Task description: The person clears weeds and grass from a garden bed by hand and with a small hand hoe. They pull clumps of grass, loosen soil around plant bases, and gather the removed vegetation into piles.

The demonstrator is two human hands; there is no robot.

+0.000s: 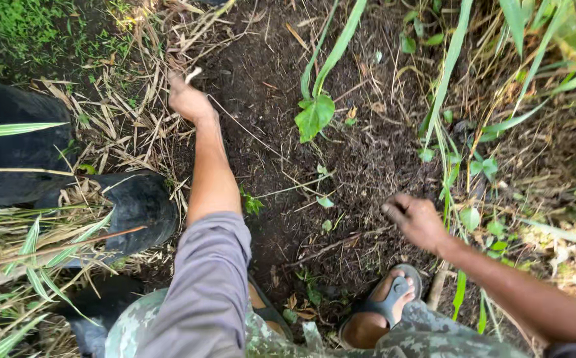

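My left hand (187,99) reaches far forward over the dark soil (341,159), closed on a pale dry stalk (195,71) at the edge of a heap of dry grass (139,126). My right hand (417,220) hovers low over the soil at the right, fingers loosely curled, with nothing visibly in it. A green broad-leaf seedling (314,116) stands between the two hands. My foot in a grey sandal (384,305) rests on the ground just below the right hand. The grey sleeve (205,285) covers my left upper arm.
A black pipe or tube (135,209) lies at the left among dry straw. Tall green grass blades (450,73) rise on the right. Small green weeds (480,222) dot the soil's right edge.
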